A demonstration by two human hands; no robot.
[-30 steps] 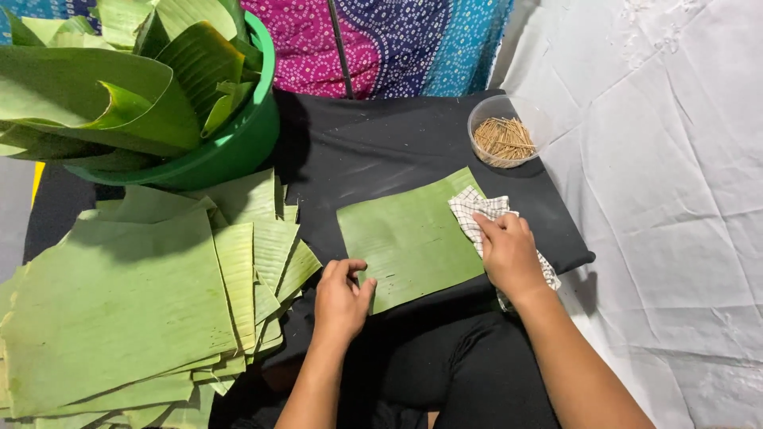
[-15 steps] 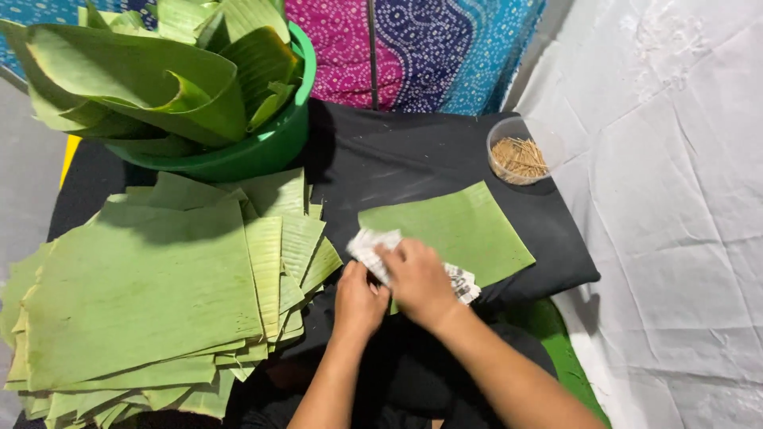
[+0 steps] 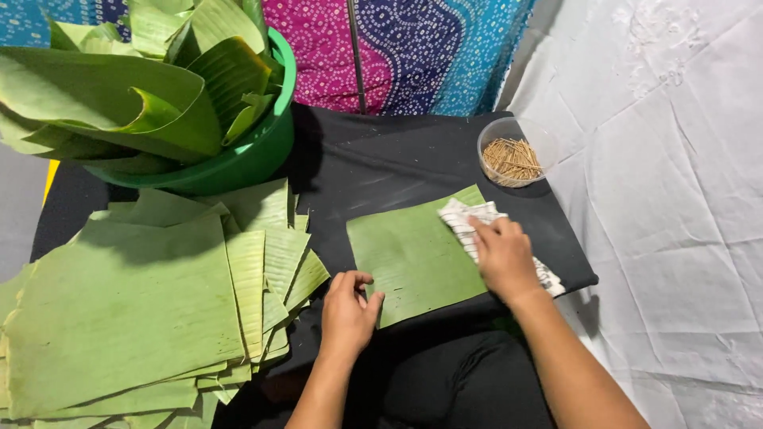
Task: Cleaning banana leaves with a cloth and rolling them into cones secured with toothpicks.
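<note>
A cut square of banana leaf (image 3: 413,258) lies flat on a black cloth-covered surface (image 3: 381,167). My right hand (image 3: 502,256) presses a white patterned rag (image 3: 477,222) onto the leaf's right edge. My left hand (image 3: 348,311) rests with fingers curled on the leaf's lower left corner, pinning it down.
A thick pile of cut banana leaf pieces (image 3: 135,310) lies to the left. Behind it stands a green plastic basin (image 3: 238,159) full of rolled leaves. A small clear bowl of wooden picks (image 3: 510,155) sits at the back right. White cloth (image 3: 675,199) covers the floor on the right.
My right hand has swept the rag from the leaf's left side back to its right edge. My left hand stays at the lower left corner.
</note>
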